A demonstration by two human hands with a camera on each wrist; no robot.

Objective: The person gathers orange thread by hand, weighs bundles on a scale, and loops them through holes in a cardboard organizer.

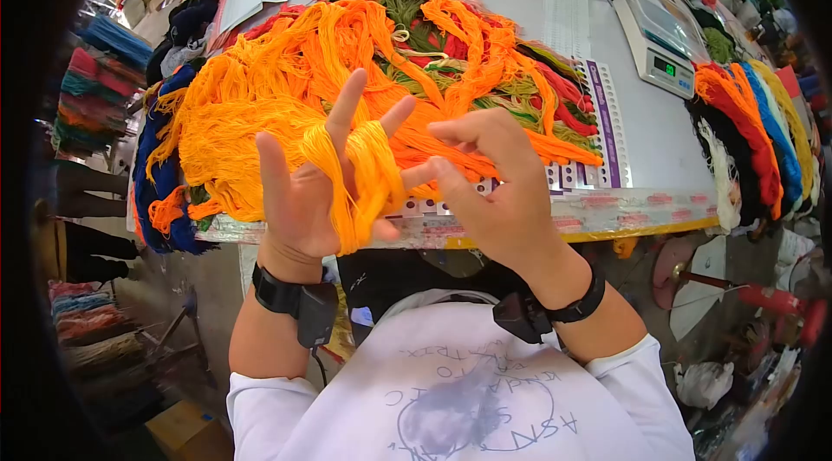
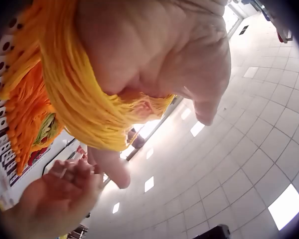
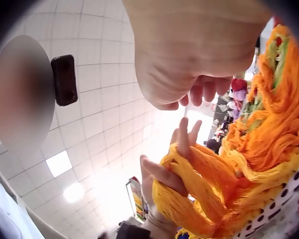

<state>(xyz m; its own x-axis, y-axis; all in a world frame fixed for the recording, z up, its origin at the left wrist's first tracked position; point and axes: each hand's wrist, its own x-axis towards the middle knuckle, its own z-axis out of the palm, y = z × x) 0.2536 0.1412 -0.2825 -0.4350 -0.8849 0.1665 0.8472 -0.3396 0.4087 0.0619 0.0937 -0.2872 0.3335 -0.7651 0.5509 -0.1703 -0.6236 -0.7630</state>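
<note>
**Item:** orange yarn skein point(image 1: 368, 171). Soft and fine-stranded, it is looped round the fingers of your left hand point(image 1: 303, 197), which you hold up just in front of the table point(image 1: 654, 145) edge.
**Left hand:** fingers straight and splayed, with the loop draped down across the palm.
**Right hand** point(image 1: 494, 188): fingers curled, tips just beside the left fingertips. You cannot tell whether they pinch a strand.
**Behind:** a tangled yarn heap point(image 1: 286, 71) in orange, green and red; a flat hole-punched card point(image 1: 602, 114); a boxy digital scale point(image 1: 663, 28).

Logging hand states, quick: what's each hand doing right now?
Left hand: open, fingers spread, orange yarn looped around them.
Right hand: fingers curled beside the yarn; a pinch cannot be told.
</note>
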